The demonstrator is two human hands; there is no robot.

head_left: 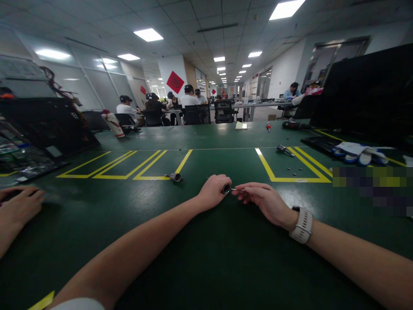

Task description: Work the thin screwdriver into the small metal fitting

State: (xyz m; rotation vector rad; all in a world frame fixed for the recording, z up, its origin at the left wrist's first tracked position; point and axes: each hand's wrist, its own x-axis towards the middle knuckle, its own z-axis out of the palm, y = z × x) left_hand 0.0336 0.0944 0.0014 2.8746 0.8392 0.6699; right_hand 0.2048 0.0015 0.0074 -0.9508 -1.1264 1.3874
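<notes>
My left hand (213, 190) rests on the green table (206, 258) with its fingers curled around a small dark cylindrical part (226, 188). My right hand (261, 199), a white watch on its wrist, pinches a thin metal pin (237, 189) between thumb and fingertips, its tip at the open end of the cylinder. Both hands sit close together in the table's middle. A second small grey cylinder (176, 177) lies on the table to the left, apart from both hands.
Yellow tape outlines (267, 165) mark the table. A co-worker's hand (19, 206) lies at the left edge. Dark equipment (38, 129) stands left, a black monitor (368, 90) right, blue-white gloves (358, 153) and a tool (285, 150) nearby. People sit at far desks.
</notes>
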